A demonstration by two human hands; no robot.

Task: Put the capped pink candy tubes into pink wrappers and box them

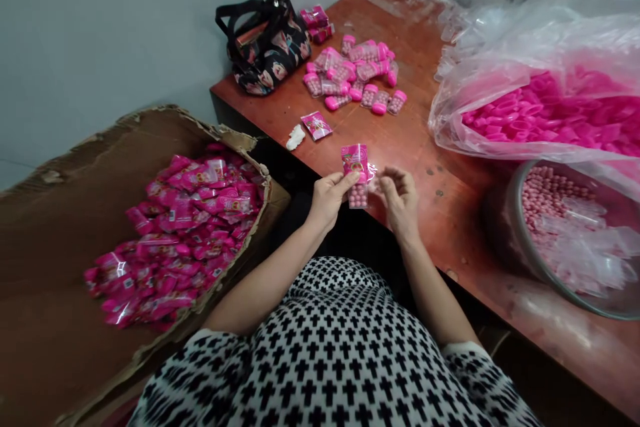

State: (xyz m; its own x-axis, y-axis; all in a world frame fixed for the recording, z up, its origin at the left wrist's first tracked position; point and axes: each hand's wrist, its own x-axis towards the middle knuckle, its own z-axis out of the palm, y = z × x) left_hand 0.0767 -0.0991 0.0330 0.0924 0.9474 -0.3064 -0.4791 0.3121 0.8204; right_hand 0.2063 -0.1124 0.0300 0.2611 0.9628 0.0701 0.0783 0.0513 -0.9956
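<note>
My left hand (327,200) is closed on a small clear bottle of pink candy balls (358,197). A shiny pink printed wrapper (354,159) covers the bottle's upper part, under my left thumb. Just to its right, my right hand (400,197) has its fingers curled together. Between those fingers and the wrapper is a crinkled clear bit (373,173), too small to make out well. Beyond my hands lie a pink sachet (317,125) and a crumpled white scrap (295,137) by the table edge.
Several filled pink-capped bottles (370,70) lie on the table (415,137) beside a floral handbag (270,47). A plastic bag of pink caps (545,110) and a bucket (515,213) holding candy balls and clear bottles stand right. A carton (50,227) of wrapped packs stands left.
</note>
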